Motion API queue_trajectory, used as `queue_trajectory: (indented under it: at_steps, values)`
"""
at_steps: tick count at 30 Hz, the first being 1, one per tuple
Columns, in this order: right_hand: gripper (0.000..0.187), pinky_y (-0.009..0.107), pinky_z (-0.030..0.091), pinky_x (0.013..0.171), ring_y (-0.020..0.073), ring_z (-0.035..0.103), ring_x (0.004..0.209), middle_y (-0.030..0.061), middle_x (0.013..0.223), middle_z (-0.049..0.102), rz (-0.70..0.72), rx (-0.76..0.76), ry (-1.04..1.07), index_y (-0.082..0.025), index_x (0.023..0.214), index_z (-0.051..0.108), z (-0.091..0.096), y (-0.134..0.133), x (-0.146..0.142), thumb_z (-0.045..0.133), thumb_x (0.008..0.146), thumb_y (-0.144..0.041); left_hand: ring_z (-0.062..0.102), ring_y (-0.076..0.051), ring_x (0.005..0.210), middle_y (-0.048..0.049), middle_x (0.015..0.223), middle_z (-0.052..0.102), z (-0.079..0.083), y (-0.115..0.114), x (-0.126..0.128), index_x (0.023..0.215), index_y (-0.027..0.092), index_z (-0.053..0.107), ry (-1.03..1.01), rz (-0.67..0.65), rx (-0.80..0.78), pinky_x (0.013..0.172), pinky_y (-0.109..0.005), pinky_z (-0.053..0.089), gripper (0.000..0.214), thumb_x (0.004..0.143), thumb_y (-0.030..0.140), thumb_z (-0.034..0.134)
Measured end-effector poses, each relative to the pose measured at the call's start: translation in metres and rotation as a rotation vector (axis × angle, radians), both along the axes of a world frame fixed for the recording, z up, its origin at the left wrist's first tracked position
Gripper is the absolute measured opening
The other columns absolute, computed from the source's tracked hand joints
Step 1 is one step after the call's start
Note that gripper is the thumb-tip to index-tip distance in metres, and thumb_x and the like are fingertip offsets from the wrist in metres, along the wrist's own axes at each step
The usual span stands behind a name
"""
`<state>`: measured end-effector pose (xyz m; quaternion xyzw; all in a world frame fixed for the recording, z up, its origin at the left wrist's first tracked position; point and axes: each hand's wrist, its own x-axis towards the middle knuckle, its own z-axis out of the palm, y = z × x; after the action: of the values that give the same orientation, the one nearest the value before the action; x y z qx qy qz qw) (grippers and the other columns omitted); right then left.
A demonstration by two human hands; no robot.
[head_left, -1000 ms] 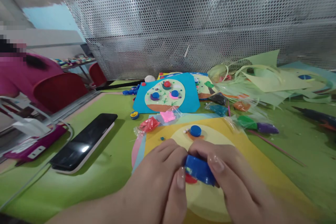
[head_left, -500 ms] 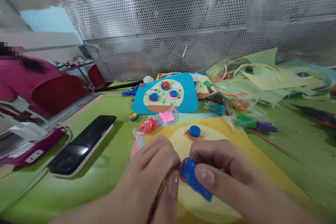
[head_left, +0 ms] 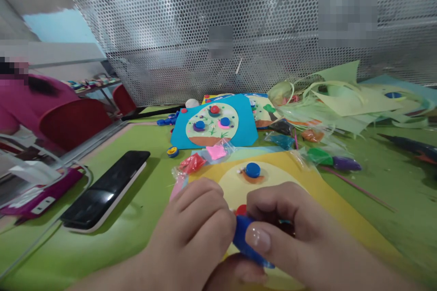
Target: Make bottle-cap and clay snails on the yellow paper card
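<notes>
A glossy blue lump of modelling clay (head_left: 249, 245), apparently in clear wrapping, is between my hands. My right hand (head_left: 290, 227) grips it, thumb on top and fingers curled behind. My left hand (head_left: 198, 223) is closed against the left end of the clay, with its thumb underneath; its fingertips are hidden. Below lies a yellow sheet (head_left: 327, 204) with a pale round panel (head_left: 232, 173). On the panel a blue bottle cap (head_left: 253, 170) sits on a brown clay snail body (head_left: 251, 178). A red cap (head_left: 241, 210) shows partly behind my hands.
Red (head_left: 193, 163) and pink clay packets (head_left: 216, 152) lie beyond my hands, with a finished blue card (head_left: 247, 118) behind. A black phone (head_left: 109, 191) is at left. Green and purple clay (head_left: 345, 163), a pink stick (head_left: 358, 188) and paper scraps (head_left: 344, 95) lie right.
My left hand has turned over the clay, its thumb now lower. The thin brown stick seen under it before is out of sight. The blue clay sits slightly lower.
</notes>
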<state>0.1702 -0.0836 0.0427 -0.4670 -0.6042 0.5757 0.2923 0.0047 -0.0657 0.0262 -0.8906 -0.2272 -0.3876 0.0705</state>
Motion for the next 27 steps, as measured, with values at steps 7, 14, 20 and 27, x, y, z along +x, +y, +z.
queue_trajectory:
  at_steps: [7,14,20,27]
  values:
    - [0.054,0.026,0.015,0.043,0.0101,0.020,0.051,-0.0050,0.053,0.020,0.044,0.056,-0.036,-0.020,0.051,0.023,-0.004,0.001,0.002,0.049,0.075,-0.061,0.052,-0.015,0.058,-0.0006,0.056,0.054,-0.003,-0.003,-0.001,0.075,0.019,0.047,0.017,-0.055,-0.164,0.058,-0.028,0.050,0.030,0.096,0.025,0.026]
    - [0.057,0.025,0.017,0.042,0.0099,0.023,0.047,-0.0051,0.050,0.023,0.006,0.007,0.115,-0.020,0.048,0.030,-0.007,0.000,-0.001,0.041,0.078,-0.067,0.053,-0.014,0.058,0.0010,0.056,0.053,0.001,-0.005,0.001,0.074,0.020,0.046,0.019,-0.018,-0.221,0.058,-0.026,0.050,0.030,0.096,0.021,0.026]
    - [0.050,0.023,0.031,0.047,0.0099,0.036,0.046,-0.0042,0.046,0.040,-0.167,-0.245,0.085,-0.019,0.048,0.044,0.001,-0.003,-0.002,0.056,0.071,-0.062,0.052,-0.014,0.062,-0.0004,0.064,0.053,-0.007,-0.003,-0.002,0.074,0.020,0.046,-0.091,-0.067,-0.350,0.058,-0.027,0.048,0.028,0.095,0.020,0.027]
    - [0.041,0.018,0.041,0.048,0.0086,0.046,0.047,-0.0042,0.048,0.051,-0.321,-0.424,0.181,-0.019,0.055,0.050,0.005,-0.005,-0.003,0.064,0.066,-0.056,0.060,-0.018,0.073,-0.0011,0.069,0.059,0.004,-0.005,-0.002,0.084,0.021,0.044,-0.011,-0.021,-0.275,0.064,-0.029,0.051,0.013,0.090,0.033,0.046]
